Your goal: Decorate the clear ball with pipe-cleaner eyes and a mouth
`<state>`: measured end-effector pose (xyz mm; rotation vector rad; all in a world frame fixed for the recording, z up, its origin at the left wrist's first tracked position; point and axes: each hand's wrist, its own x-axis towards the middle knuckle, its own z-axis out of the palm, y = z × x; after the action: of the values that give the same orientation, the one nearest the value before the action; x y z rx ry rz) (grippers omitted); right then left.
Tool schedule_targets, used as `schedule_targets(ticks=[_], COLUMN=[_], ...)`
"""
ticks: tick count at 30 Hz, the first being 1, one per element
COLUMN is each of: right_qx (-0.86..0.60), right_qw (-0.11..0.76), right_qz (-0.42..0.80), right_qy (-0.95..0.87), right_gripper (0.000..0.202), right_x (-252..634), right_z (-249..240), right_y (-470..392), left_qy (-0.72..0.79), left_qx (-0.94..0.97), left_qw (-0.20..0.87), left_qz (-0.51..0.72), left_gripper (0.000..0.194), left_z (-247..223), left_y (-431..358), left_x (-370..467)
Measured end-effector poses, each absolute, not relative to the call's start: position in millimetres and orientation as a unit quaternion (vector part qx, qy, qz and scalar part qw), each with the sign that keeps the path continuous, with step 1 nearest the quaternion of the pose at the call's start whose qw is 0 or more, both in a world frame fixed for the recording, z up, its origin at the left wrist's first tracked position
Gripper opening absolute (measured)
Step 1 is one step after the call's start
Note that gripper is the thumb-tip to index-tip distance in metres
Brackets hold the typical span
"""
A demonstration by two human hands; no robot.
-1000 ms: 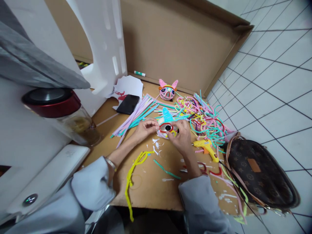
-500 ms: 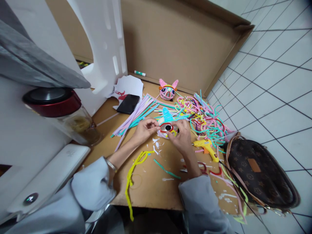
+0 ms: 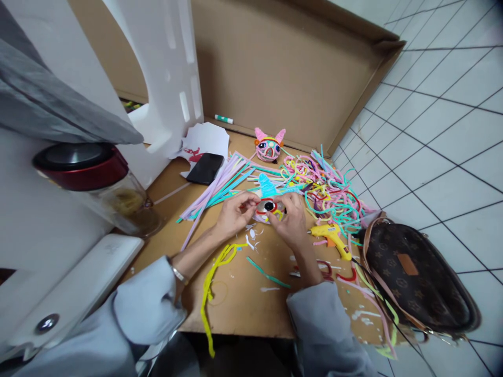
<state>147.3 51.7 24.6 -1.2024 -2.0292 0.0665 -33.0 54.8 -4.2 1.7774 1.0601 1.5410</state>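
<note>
Both my hands meet over a small pipe-cleaner figure [image 3: 268,204] with a black eye, red rim and light blue tuft, resting on the cardboard work surface [image 3: 243,293]. My left hand [image 3: 234,212] pinches its left side. My right hand [image 3: 290,220] grips its right side. A finished pink pipe-cleaner head with ears [image 3: 268,145] stands farther back. A yellow pipe cleaner [image 3: 212,283] and a teal piece [image 3: 267,273] lie in front of my hands.
A tangle of coloured pipe cleaners [image 3: 330,191] and a bundle of straight ones [image 3: 220,186] lie behind. A yellow glue gun [image 3: 334,238] and brown patterned bag [image 3: 416,280] sit right. A black phone [image 3: 205,167], white paper [image 3: 204,140], a red-lidded jar [image 3: 98,183] and white foam [image 3: 165,73] are left.
My hands and the small figure have shifted slightly; my left fingers have closed further onto its left side. The view moved a little.
</note>
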Motion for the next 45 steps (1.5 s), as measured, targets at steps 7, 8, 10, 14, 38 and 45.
schedule_targets(ticks=[7, 8, 10, 14, 38, 45], right_qx=[-0.472, -0.474, -0.476, -0.477, -0.488, -0.484], right_qw=[0.378, 0.377, 0.374, 0.373, 0.367, 0.379], right_qz=[0.041, 0.045, 0.051, 0.054, 0.054, 0.056], right_qy=[-0.795, -0.795, -0.794, -0.794, -0.79, -0.787], right_gripper=[0.022, 0.022, 0.02, 0.018, 0.02, 0.02], right_x=[145.6, 145.1, 144.3, 143.1, 134.3, 133.9], right_z=[26.9, 27.4, 28.1, 27.6, 28.7, 27.4], right_y=[50.0, 49.6, 48.9, 48.5, 43.1, 44.2], left_qy=[0.444, 0.45, 0.457, 0.474, 0.487, 0.47], left_qx=[0.665, 0.661, 0.647, 0.598, 0.597, 0.62], left_qw=[0.236, 0.232, 0.233, 0.267, 0.285, 0.271], left_qz=[0.552, 0.553, 0.564, 0.589, 0.571, 0.567], left_gripper=[0.013, 0.014, 0.016, 0.02, 0.02, 0.018], left_z=[6.6, 7.9, 8.7, 7.0, 9.8, 9.6], left_y=[45.7, 44.0, 41.9, 42.9, 47.6, 45.4], left_x=[-29.9, -28.5, -25.0, -16.9, -19.1, -21.0])
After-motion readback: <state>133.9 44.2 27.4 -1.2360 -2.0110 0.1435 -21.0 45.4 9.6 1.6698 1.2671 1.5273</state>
